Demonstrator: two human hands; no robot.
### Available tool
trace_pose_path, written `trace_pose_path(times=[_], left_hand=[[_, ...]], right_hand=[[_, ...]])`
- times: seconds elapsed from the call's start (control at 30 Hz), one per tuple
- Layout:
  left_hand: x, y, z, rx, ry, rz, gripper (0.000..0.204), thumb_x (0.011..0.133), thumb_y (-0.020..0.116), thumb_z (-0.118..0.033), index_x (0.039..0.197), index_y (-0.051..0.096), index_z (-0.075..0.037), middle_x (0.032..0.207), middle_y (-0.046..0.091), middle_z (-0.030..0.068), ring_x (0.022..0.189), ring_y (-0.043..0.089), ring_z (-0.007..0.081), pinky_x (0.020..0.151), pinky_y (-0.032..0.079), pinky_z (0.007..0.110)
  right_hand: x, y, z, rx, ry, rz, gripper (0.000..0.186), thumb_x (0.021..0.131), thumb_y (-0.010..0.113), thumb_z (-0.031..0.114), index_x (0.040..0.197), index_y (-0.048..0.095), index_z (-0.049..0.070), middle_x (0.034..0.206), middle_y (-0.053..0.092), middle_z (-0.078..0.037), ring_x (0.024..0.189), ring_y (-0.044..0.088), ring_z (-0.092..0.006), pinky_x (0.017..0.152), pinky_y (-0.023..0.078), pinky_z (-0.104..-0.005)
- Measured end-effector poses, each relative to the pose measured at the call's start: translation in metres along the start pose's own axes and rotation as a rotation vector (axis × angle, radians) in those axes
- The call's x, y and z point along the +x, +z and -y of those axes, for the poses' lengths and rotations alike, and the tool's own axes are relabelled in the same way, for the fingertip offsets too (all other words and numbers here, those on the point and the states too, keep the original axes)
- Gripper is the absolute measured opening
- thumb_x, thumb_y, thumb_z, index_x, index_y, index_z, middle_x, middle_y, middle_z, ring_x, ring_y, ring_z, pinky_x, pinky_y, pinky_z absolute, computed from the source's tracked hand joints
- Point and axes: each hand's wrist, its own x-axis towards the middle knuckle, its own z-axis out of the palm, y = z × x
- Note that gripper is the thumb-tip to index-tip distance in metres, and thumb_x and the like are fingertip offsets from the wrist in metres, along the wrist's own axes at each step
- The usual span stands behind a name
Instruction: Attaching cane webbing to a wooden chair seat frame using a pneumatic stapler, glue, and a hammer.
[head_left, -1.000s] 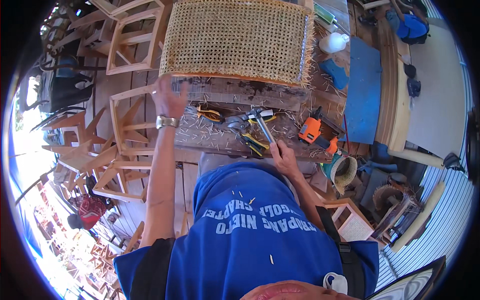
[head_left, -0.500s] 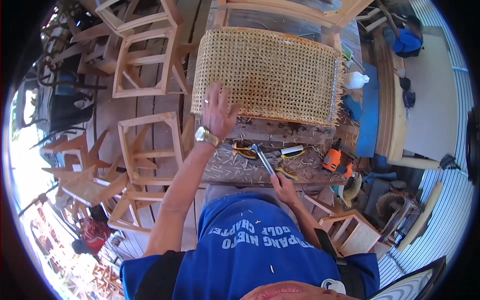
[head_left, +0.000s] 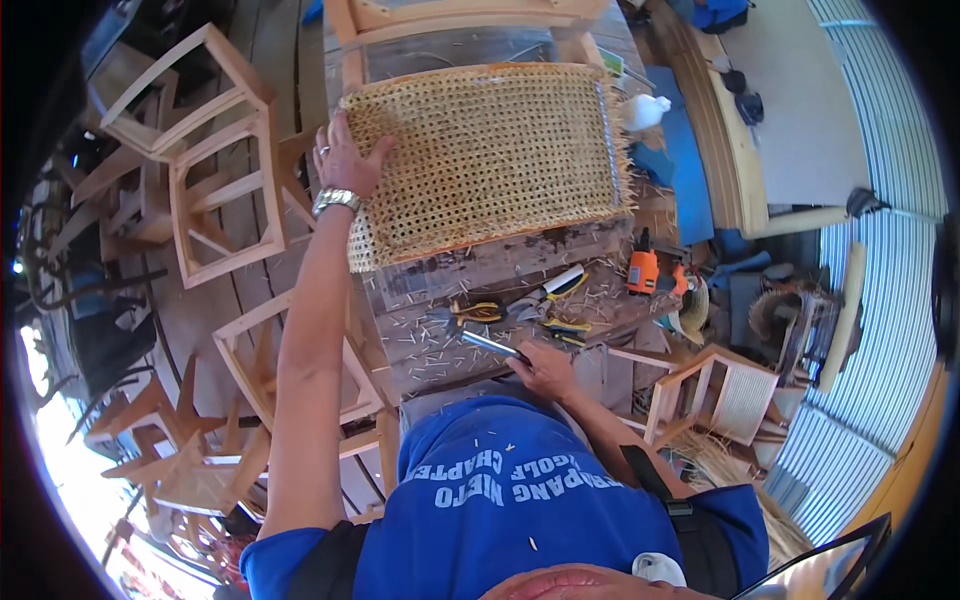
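Note:
A panel of woven cane webbing on a wooden frame lies on the workbench, frayed strands sticking out along its right edge. My left hand rests at the panel's left edge, fingers and thumb spread apart. In my right hand, close to my body at the bench's near edge, is a hammer with a silver shaft, pointing left over the bench. Yellow-and-black pliers lie just beyond the hammer. More yellow-handled hand tools sit to their right.
Cane scraps litter the workbench. An orange power tool and a white bottle are on the right. Unfinished wooden chair frames crowd the left floor; another chair stands at right. A person in blue is far right.
My left hand has moved left from the panel's lower-left area to its left edge. My right hand has tilted the hammer flatter and turned it leftward. The head view has shifted.

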Motion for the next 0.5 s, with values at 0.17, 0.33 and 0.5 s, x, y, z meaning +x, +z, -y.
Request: trace_pose_path(times=[0.17, 0.33, 0.5], left_hand=[[0.011, 0.006, 0.000, -0.138, 0.094, -0.036, 0.090, 0.089, 0.065, -0.061, 0.146, 0.043, 0.005, 0.143, 0.052, 0.0272, 0.134, 0.048, 0.0423, 0.113, 0.037, 0.047], [0.041, 0.008, 0.077, -0.225, -0.032, -0.287, 0.085, 0.095, 0.055, -0.062, 0.146, 0.045, 0.006, 0.147, 0.049, 0.0290, 0.135, 0.048, 0.0413, 0.114, 0.036, 0.047], [0.107, -0.011, 0.053, -0.391, -0.223, 0.331, 0.093, 0.088, 0.056, -0.074, 0.134, 0.059, 0.007, 0.135, 0.061, 0.0264, 0.132, 0.054, 0.0353, 0.112, 0.040, 0.040]], right_hand=[[0.019, 0.016, -0.020, -0.116, -0.158, -0.156, 0.028, 0.086, 0.074, 0.030, 0.102, 0.066, 0.008, 0.095, 0.063, -0.015, 0.088, 0.063, -0.0351, 0.073, 0.052, -0.0428], [0.027, -0.052, -0.008, 0.183, -0.131, -0.235, 0.029, 0.086, 0.075, 0.021, 0.109, 0.068, 0.005, 0.101, 0.063, -0.018, 0.095, 0.062, -0.0366, 0.083, 0.052, -0.0446], [0.072, -0.131, -0.039, 0.077, -0.134, -0.543, 0.034, 0.090, 0.071, 0.015, 0.120, 0.063, 0.001, 0.112, 0.063, -0.019, 0.106, 0.061, -0.0372, 0.092, 0.050, -0.0439]])
